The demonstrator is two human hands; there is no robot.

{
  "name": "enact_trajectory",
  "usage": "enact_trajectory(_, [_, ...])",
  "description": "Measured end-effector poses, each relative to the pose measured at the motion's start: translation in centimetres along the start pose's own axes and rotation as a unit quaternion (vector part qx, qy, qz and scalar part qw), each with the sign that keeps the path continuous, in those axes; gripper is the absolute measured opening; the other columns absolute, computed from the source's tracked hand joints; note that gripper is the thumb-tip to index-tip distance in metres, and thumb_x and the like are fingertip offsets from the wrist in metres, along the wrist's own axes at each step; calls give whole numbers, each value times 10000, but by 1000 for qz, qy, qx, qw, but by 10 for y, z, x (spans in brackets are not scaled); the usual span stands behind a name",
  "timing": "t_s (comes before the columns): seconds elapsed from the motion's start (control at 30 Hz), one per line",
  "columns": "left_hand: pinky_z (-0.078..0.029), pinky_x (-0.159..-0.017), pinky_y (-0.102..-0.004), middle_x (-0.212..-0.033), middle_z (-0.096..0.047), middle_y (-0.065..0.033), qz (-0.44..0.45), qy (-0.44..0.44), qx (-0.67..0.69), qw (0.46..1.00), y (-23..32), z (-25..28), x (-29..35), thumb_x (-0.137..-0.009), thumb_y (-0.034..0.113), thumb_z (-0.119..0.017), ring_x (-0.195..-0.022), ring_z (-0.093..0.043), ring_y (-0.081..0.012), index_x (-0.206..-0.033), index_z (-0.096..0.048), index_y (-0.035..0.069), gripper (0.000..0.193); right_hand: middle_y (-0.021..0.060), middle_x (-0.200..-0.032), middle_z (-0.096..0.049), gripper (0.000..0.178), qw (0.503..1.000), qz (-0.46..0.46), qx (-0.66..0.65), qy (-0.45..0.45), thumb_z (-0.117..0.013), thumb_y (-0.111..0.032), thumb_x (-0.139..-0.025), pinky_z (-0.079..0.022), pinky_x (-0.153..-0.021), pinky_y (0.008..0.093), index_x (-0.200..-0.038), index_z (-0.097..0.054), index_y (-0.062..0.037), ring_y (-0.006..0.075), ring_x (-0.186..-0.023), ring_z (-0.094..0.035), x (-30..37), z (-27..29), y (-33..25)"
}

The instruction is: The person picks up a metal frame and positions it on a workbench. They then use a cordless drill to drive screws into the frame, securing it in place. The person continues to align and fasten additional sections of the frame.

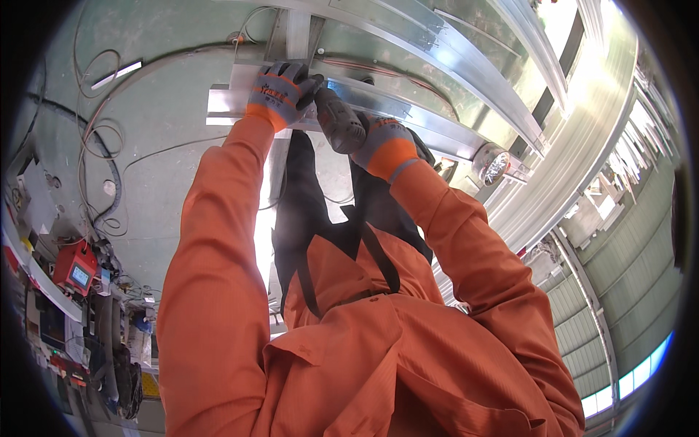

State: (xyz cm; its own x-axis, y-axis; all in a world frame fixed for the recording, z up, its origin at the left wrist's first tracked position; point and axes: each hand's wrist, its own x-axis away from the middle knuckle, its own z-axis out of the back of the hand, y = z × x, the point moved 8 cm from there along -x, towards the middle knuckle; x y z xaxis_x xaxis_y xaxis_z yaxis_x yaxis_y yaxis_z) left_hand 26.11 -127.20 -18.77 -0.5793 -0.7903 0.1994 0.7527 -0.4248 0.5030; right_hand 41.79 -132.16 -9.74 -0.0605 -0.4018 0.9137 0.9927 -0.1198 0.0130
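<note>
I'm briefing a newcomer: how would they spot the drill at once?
Follow the orange sleeves up to the gloved left hand and right hand. Between them is the drill, gripped by the right. Its rounded, vented dark body stands out from the straight, shiny bars.

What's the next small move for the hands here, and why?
I'd probably ease the left hand slightly away from the power drill before running it: its fingers sit right by the drill's nose, over the silver metal profile, while the right hand grips the drill. The bit's contact is hidden.
</note>
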Motion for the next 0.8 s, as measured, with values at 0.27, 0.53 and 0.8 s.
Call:
enact_trajectory(0.27, [-480, -982, -457, -1328, -584, -53, -4, -78, -2, 997, 1, -1, -4, -894, 402, -618, -1223, -557, -302, -1345, -603, 357, 453, 187, -986, -732, 464, 999, 22, 17, 21, -616, -424, -847, -557, -837, 462, -1195, -618, -117, 387, -949, -700, -4, 3, 2])
enact_trajectory(0.53, [-485, -940, -465, -1257, -587, -18, -16, -1, -10, 1000, 0, -2, 1, -869, 403, -643, -1142, -574, -291, -1294, -638, 339, 430, 140, -1087, -730, 435, 1000, 9, 20, -15, -600, -334, -839, -549, -893, 435, -1218, -639, -125, 338, -1040, -694, 5, 21, -9])
enact_trajectory(0.8, [-483, -953, -463, -1251, -599, -30, -5, -22, 3, 1000, -2, -3, -2, -878, 422, -631, -1152, -576, -305, -1279, -648, 337, 410, 147, -1153, -712, 428, 997, 1, 71, -43, -603, -322, -838, -536, -930, 439, -1200, -639, -97, 334, -1111, -668, -3, 26, -8])
